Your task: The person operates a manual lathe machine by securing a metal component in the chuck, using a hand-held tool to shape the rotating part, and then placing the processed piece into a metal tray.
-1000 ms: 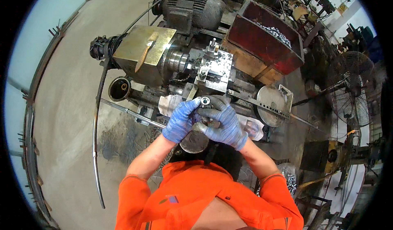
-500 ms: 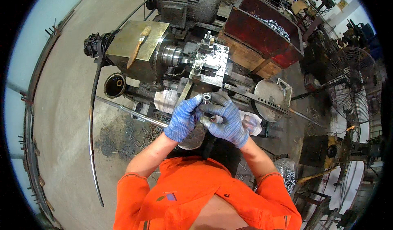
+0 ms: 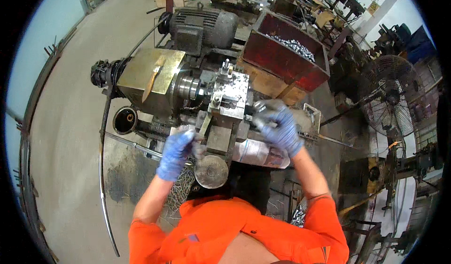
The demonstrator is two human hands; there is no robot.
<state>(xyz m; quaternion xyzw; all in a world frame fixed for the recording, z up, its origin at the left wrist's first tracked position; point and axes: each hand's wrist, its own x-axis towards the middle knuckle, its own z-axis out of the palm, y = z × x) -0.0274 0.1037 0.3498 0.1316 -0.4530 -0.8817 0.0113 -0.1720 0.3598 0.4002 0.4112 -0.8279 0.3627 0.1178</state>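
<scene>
Left grip (image 3: pixel 176 154) curled; right grip (image 3: pixel 279 127) well apart, farther forward.

Wooden-handled brush (image 3: pixel 152 78) lying on brassy cover (image 3: pixel 132 76); round caged fan (image 3: pixel 392 96), right; pale blue wall (image 3: pixel 47 24), left.

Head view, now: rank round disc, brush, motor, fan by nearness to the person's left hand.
From the left hand:
1. Round disc: just right, slightly lower in the picture.
2. Brush: farther up, on the brass-coloured cover.
3. Motor: beyond the cover, near the top.
4. Fan: far right side.
</scene>
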